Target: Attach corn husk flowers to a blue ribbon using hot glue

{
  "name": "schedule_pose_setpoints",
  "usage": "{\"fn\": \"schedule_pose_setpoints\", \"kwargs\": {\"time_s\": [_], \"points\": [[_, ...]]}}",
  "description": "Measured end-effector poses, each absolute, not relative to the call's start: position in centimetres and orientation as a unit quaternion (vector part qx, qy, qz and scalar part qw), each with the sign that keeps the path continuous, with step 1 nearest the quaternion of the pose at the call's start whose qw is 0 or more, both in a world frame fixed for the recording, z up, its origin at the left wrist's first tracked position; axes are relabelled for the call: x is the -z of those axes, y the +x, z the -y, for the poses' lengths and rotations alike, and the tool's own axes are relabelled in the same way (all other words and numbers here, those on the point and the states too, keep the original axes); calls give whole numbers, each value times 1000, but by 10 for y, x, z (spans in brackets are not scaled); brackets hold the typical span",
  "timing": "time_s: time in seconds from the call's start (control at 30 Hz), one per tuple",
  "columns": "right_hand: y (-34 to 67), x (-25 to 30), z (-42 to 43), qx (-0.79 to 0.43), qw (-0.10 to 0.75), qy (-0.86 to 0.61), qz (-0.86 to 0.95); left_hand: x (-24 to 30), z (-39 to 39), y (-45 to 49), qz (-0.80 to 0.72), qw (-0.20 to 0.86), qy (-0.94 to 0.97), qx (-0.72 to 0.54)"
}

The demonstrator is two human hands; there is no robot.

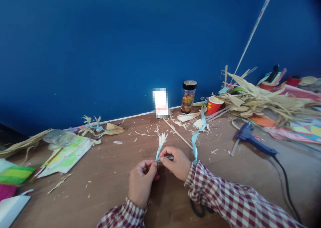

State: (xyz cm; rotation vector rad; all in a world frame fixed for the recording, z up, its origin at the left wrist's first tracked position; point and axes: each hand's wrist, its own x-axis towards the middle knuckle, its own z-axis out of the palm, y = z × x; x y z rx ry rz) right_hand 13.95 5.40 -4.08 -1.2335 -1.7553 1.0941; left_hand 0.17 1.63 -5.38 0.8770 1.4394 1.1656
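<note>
Deep blue wall (100,47) fills the upper half of the frame, and under it lies a brown wooden tabletop (112,184). From my distance I look to the lower centre, where a slender cream-fringed stem with light blue wrapping (159,147) stands almost upright. The left hand (141,179) has its thumb and index finger closed on the lower part of this stem; the right hand (176,161) seems to pinch a narrow light blue strip (170,157) just beside it, although its fingers partly hide the contact. One long, shiny light blue ribbon (195,144) hangs behind the right wrist; I cannot tell if both are one piece. For good work, I judge, the left pinch should be firm but gentle, because dry fibre can crush. The strip wants even tension, lying flat, each turn slightly overlapping. I would also mind the dark blue glue gun (253,137) at the right of the frame, since its cord could catch the sleeve.
</note>
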Motion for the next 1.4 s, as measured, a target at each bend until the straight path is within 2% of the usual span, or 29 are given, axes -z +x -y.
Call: {"fn": "schedule_pose_setpoints", "kwargs": {"time_s": [0.33, 0.57, 0.8, 0.93, 1.1, 1.4], "points": [[135, 47, -50, -468, 338, -490, 653, 54, -17, 2, -603, 481, 412, -484], [131, 46, -49, -525, 342, -491, 606, 51, -17, 3, -591, 524, 378, -484], [135, 46, -50, -514, 332, -482, 627, 53, -16, 2, -597, 479, 413, -493], [138, 51, -54, -559, 308, -465, 613, 53, -17, 0, -593, 490, 410, -489], [137, 54, -56, -545, 369, -459, 597, 54, -16, 2, -588, 513, 406, -476], [141, 60, -60, -547, 365, -483, 577, 55, -13, 6, -590, 524, 429, -441]]}}
